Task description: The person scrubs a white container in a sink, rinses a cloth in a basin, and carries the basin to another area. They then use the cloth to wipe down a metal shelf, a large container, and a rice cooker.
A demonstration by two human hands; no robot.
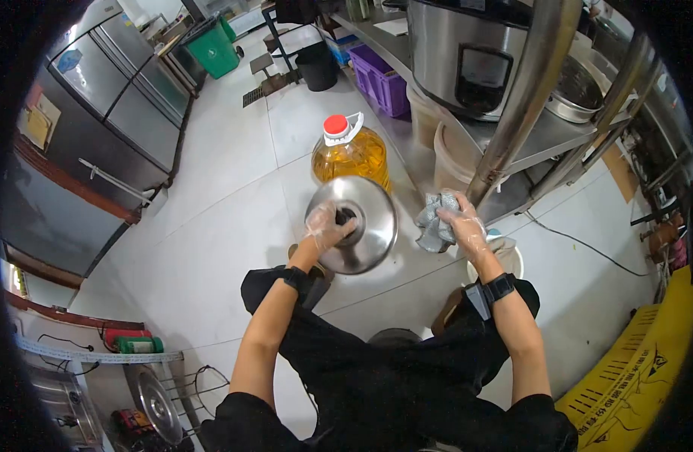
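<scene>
A round, shiny metal lid (376, 230) hangs in front of me, tilted, with my left hand (328, 228) closed on its dark central knob. My right hand (465, 228), to the right and apart from the lid, grips a crumpled grey cloth (434, 224). Both hands wear clear thin gloves. Just beyond the lid stands a large bottle of yellow oil (351, 160) with a red cap and white handle; the lid hides its lower part. Below my right wrist is a white bucket (517, 264), partly hidden by the arm.
Metal shelving (538, 151) with a large steel cooker (467, 64) stands at the right. A purple crate (379, 81), black bin (317, 66) and green bin (213, 53) are farther off. Steel refrigerators (128, 98) line the left. A yellow board (625, 369) is at lower right.
</scene>
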